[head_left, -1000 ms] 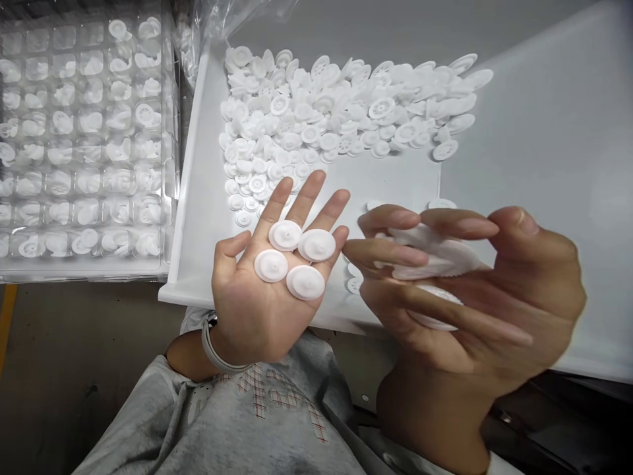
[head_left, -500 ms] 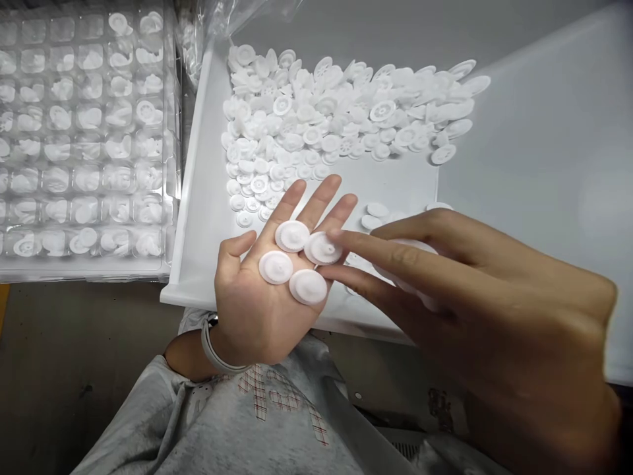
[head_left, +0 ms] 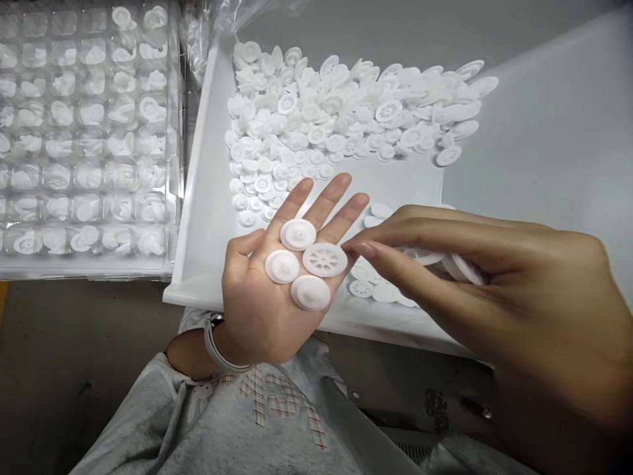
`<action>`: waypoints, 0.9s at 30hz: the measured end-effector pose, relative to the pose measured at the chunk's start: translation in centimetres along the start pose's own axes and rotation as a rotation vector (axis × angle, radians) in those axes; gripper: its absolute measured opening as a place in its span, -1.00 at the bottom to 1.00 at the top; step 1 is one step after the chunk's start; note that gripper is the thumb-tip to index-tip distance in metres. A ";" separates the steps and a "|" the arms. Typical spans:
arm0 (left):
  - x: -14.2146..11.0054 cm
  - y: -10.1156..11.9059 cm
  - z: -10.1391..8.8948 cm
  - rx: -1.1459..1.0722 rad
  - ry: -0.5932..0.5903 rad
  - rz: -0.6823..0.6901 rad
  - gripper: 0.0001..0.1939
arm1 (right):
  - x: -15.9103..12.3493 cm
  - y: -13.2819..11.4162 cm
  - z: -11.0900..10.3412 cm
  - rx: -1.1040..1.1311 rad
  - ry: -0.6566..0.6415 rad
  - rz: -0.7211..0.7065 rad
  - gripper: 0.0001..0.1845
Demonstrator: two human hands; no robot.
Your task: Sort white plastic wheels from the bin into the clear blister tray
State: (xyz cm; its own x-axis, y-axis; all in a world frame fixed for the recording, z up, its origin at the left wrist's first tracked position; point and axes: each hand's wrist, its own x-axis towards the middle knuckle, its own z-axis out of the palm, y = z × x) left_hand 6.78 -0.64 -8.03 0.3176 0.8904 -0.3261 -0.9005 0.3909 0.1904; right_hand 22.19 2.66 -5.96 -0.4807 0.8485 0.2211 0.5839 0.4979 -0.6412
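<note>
In the right part of the frame, nearest to the camera, the right hand [head_left: 499,297] is curled around several white wheels [head_left: 465,269]. Its thumb and one finger meet at the edge of a spoked wheel [head_left: 325,260]; how firm is this grip, I cannot tell. At the centre, the left hand [head_left: 277,323] is open, palm up, carrying the spoked wheel and three hubbed discs [head_left: 282,266]. No finger closes over them, so a small tilt may let them slide off; a push on the spoked wheel may also move its neighbours. If the right fingers loosen too much, their wheels could drop. Behind, a small group [head_left: 383,292] lies partly hidden in the white tray [head_left: 196,165], with a large pile [head_left: 316,135] farther up. At upper left, a clear compartment tray [head_left: 89,268] holds more white pieces.
</note>
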 end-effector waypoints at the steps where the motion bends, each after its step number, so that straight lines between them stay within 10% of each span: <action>1: 0.0 0.0 0.0 -0.013 -0.006 -0.004 -0.37 | 0.0 -0.1 0.1 -0.037 0.021 0.017 -0.93; 11: 0.0 -0.2 0.2 -0.002 0.056 -0.068 -0.44 | 3.1 -0.3 -0.8 -0.230 -0.139 -0.272 -0.91; 18: 0.3 -0.3 0.4 -0.007 0.103 -0.082 -0.42 | 5.9 1.5 -1.0 0.080 -0.470 -0.086 -0.90; 27: 0.2 -0.3 0.6 -0.025 0.025 -0.087 -0.48 | 2.8 -0.1 -0.6 -0.423 0.055 -0.237 -0.90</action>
State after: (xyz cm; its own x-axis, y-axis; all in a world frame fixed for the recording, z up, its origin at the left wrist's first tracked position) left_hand 7.31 -0.41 -7.61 0.3879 0.8469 -0.3638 -0.8769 0.4606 0.1374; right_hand 21.19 5.13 -4.87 -0.6041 0.7052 0.3711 0.6823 0.6983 -0.2163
